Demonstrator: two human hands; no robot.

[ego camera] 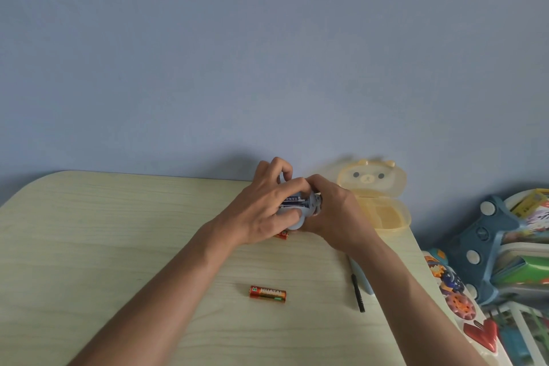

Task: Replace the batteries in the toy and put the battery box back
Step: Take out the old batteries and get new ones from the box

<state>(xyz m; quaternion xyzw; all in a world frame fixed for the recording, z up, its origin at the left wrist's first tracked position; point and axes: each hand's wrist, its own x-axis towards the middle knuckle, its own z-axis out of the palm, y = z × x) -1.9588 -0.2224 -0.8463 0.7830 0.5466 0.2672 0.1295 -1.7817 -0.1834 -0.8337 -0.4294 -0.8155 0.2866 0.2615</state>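
Observation:
A small blue-grey toy point(300, 211) is held above the far side of the table between both hands, its open compartment showing a battery with a dark blue-and-white label. My left hand point(261, 211) wraps its left side, fingers curled over the top. My right hand point(332, 214) grips its right side. One orange battery point(268, 294) lies loose on the table nearer to me. A second orange battery point(282, 235) peeks out from under my left hand. The yellow bear-shaped battery box point(383, 202) stands open behind my right hand.
A black screwdriver point(358, 293) lies by the table's right edge point(427, 276), beside a light blue piece point(364, 279) partly under my right forearm. Colourful toys and a blue rack point(487, 246) crowd the floor to the right. A blue wall rises behind the table.

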